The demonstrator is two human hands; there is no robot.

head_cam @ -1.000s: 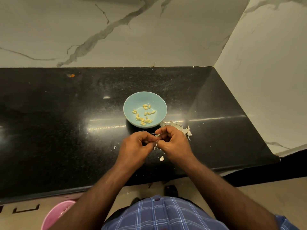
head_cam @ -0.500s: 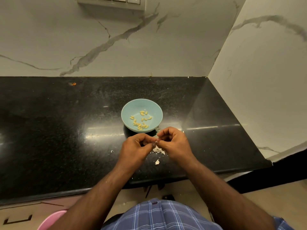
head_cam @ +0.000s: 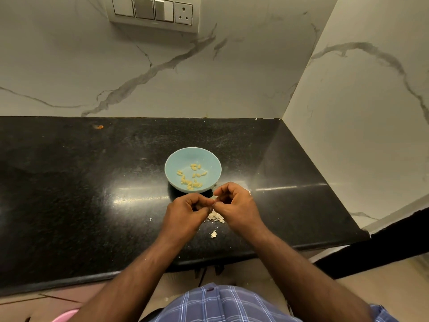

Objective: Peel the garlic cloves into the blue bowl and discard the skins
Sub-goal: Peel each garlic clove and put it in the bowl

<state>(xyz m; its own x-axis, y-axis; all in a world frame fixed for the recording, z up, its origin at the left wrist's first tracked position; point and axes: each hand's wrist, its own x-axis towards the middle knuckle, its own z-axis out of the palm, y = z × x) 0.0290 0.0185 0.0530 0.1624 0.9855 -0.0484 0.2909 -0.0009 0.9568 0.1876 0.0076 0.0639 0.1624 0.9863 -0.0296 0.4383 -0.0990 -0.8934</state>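
Head view has your two hands meeting fingertip to fingertip just above the counter edge. Your left hand [head_cam: 185,213] is curled, thumb and forefinger pressed together at the join; your right hand [head_cam: 236,205] is curled the same way, its fingertips touching the left's. Something small is pinched between them, presumably a garlic clove, but it's too hidden to make out, let alone which way its long axis runs.

Below the pinch, papery skins [head_cam: 216,218] lie scattered on the black counter [head_cam: 69,194], with one loose flake [head_cam: 213,234] a little nearer to you.

Now the relation that matters: the blue bowl [head_cam: 185,156] sits straight ahead of your hands, just beyond the knuckles, near rim almost touching your right forefinger. Peeled cloves [head_cam: 191,176] already lie in its bottom. Your right hand is the nearer one, so I'd judge a short forward reach from that side drops the clove in. Marble wall [head_cam: 162,77] and switch plate [head_cam: 154,13] behind.
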